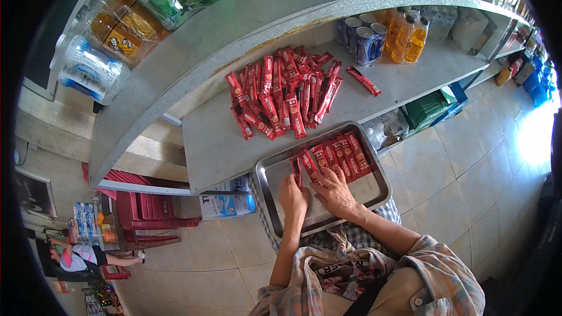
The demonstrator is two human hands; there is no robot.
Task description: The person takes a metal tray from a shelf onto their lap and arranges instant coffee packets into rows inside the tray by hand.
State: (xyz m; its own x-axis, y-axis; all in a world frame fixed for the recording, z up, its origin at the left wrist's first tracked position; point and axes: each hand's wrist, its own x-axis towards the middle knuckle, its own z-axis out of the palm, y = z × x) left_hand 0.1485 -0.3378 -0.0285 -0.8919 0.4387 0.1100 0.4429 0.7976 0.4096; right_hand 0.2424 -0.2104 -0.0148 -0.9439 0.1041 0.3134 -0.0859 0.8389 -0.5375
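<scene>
A metal tray [266,196] rests on my lap, over a checked cloth [393,213]. In it, red Nescafé coffee sachets [352,151] lie side by side in a slanted row. My left hand [293,198] pinches a coffee sachet [296,169] at the left end of that row. Beside it, my right hand [336,194] lies with its fingers spread over the lower ends of the sachets, touching them. Beyond the tray, a loose pile of the same sachets [281,90] covers part of the grey shelf [219,155].
One stray sachet [363,81] lies right of the pile. Blue cans [366,44] and orange drink bottles [410,38] stand farther back. An upper shelf [281,9] curves overhead, holding packed bottles [126,20]. Stacked red chairs [149,210] and another person [82,257] are at left.
</scene>
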